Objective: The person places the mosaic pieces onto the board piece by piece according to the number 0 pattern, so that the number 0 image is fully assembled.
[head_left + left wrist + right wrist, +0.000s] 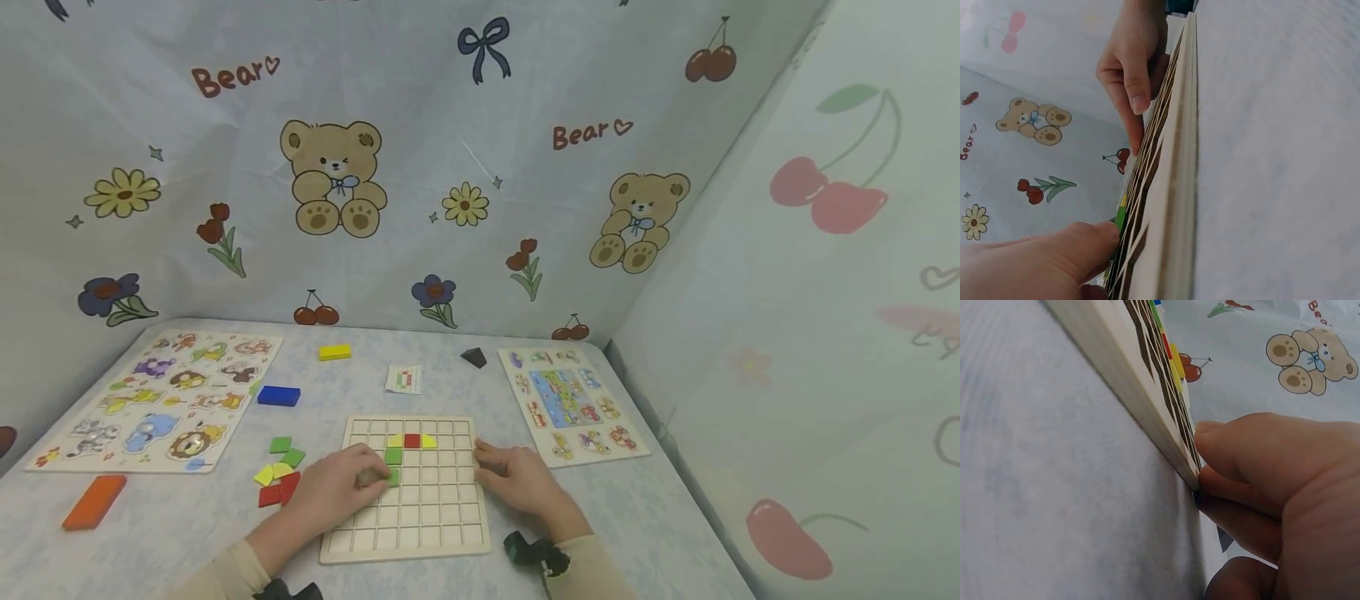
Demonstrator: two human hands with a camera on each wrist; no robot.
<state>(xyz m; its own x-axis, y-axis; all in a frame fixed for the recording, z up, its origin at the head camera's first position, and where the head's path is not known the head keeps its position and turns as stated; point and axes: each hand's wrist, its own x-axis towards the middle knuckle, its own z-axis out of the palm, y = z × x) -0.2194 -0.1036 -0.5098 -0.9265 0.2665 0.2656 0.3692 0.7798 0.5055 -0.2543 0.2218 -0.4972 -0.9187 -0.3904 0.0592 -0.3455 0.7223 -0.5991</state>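
A wooden grid board [442, 508] lies in front of me in the head view. Its upper rows carry a red square tile [412, 441] between two yellow pieces, with a green square tile [393, 456] one row lower on the left. My left hand [341, 487] reaches over the board's left side and pinches another green tile [394, 477] right at the cell below; its thumb and that tile's green edge [1120, 217] show in the left wrist view. With thumb and fingertips, my right hand [525, 483] holds the board's right edge, seen close up in the right wrist view.
Loose green, yellow and red tiles [281, 445] lie left of the board. Behind it are a small pattern card [405, 379], a blue block [279, 396], a yellow block [334, 352] and a dark piece [474, 357]. Picture puzzle boards flank both sides; an orange block [93, 502] sits left.
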